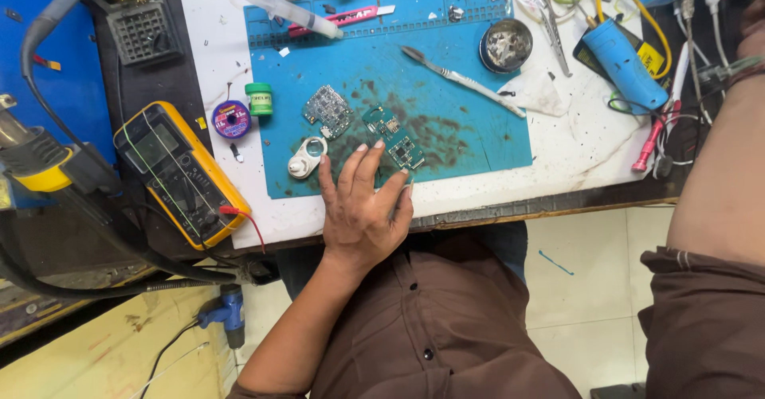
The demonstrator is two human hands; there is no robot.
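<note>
My left hand point(362, 208) lies flat on the front edge of the blue work mat point(478, 140), fingers spread and holding nothing. Just beyond its fingertips sits a small green circuit board point(394, 138), with a grey circuit board point(327, 111) to its left and a white round part point(307, 158) beside the index finger. My right arm point(717, 168) reaches up along the right side; its hand is cut off at the frame's upper right edge among cables.
A yellow multimeter point(179, 172) with a red lead lies left of the mat. Farther back are a syringe point(287, 10), a scalpel-like tool point(462, 79), a round tin point(506, 45), a blue handheld tool point(623, 64), a solder spool point(232, 119) and a small green jar point(258, 98).
</note>
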